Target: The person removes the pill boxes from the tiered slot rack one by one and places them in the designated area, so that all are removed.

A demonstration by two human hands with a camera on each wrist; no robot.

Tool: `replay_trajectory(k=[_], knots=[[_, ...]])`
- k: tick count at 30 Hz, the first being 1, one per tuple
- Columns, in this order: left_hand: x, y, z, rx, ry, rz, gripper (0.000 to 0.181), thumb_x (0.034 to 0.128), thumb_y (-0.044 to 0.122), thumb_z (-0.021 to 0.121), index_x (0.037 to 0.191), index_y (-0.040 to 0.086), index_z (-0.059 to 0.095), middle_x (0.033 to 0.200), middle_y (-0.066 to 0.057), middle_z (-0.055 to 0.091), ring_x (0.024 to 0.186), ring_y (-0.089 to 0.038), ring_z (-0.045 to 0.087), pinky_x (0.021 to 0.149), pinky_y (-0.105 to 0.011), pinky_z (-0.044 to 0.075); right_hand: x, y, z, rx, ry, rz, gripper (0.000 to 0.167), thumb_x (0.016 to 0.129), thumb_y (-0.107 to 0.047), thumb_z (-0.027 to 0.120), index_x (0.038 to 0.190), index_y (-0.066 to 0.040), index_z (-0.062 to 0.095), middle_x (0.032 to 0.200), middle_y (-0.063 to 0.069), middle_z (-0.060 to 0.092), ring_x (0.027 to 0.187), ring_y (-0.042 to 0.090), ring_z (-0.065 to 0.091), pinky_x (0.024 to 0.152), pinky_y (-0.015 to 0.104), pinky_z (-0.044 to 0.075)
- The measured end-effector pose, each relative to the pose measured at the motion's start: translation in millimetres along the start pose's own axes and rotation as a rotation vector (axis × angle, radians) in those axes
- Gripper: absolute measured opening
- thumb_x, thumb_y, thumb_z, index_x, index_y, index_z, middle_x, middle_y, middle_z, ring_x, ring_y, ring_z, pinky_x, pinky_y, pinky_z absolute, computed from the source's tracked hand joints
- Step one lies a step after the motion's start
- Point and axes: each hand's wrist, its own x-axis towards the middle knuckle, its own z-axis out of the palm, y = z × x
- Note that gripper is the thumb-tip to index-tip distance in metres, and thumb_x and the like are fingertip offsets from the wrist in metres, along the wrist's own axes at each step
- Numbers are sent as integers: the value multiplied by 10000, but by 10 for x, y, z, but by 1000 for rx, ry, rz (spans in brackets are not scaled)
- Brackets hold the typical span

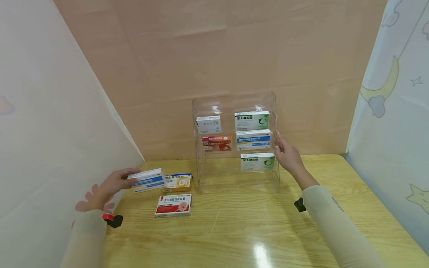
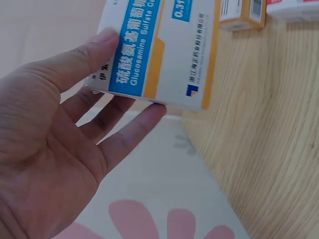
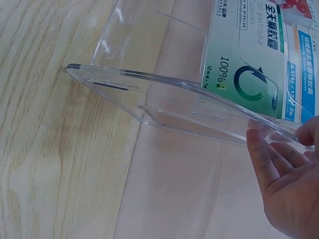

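My left hand [image 1: 115, 183] pinches a white, blue and orange glucosamine medicine box [image 1: 146, 180] by its end, thumb on the printed face and fingers beneath, as the left wrist view shows. The box is held at the table's left side. At the right, my right hand [image 1: 289, 156] grips the side panel of a clear acrylic display rack [image 1: 219, 178], thumb and fingers on either side of its edge. Standing in the rack are a small white box [image 1: 208, 125], a red box [image 1: 216, 143], a second glucosamine box [image 1: 253, 140], an upper green-and-white box [image 1: 252, 121] and a lower green-and-white box [image 1: 257, 162].
On the wooden table [image 1: 234, 219], a yellow-and-white vitamin D box [image 1: 177, 182] lies left of the rack. Nearer the front is a red-and-white medicine box [image 1: 173, 205]. A tan backdrop [image 1: 161, 123] rises behind, with patterned sheets on both sides.
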Motion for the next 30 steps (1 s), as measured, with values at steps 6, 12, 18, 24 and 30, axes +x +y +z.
replay_trajectory(k=[6, 12, 18, 24, 30], knots=[[10, -112, -110, 26, -34, -61, 590, 990, 258, 673, 1462, -34, 475, 1335, -273, 573, 1102, -308, 610, 919, -418, 579, -2, 22, 9, -7, 6, -2, 629, 1046, -198, 433, 1624, -129, 194, 1417, 242, 525, 1259, 481, 547, 975, 649, 464], [20, -200, -178, 36, -46, -130, 564, 1001, 228, 659, 1457, -46, 472, 1321, -279, 563, 1090, -307, 602, 925, -477, 573, 3, 25, 27, -6, 0, 16, 630, 1050, -226, 425, 1628, -151, 186, 1432, 235, 519, 1263, 468, 551, 960, 629, 480], [46, -290, -201, 29, -54, -169, 530, 1009, 201, 645, 1439, -64, 484, 1313, -289, 547, 1073, -287, 594, 911, -475, 579, 8, 3, 12, -16, -6, 32, 627, 1055, -254, 410, 1631, -175, 174, 1457, 220, 500, 1284, 478, 530, 911, 602, 492], [88, -413, -179, 9, -80, -213, 537, 1020, 211, 625, 1456, -58, 463, 1399, -318, 485, 1182, -367, 546, 942, -507, 558, 11, 15, 17, -7, -8, 29, 624, 1056, -240, 407, 1631, -169, 174, 1450, 233, 507, 1276, 472, 540, 915, 599, 493], [89, -444, -139, -48, -85, -227, 562, 1035, 219, 598, 1480, -70, 413, 1464, -334, 427, 1247, -416, 501, 993, -560, 512, 15, 29, 38, -6, 4, 26, 626, 1053, -235, 417, 1630, -172, 183, 1436, 234, 522, 1260, 461, 559, 899, 588, 502]])
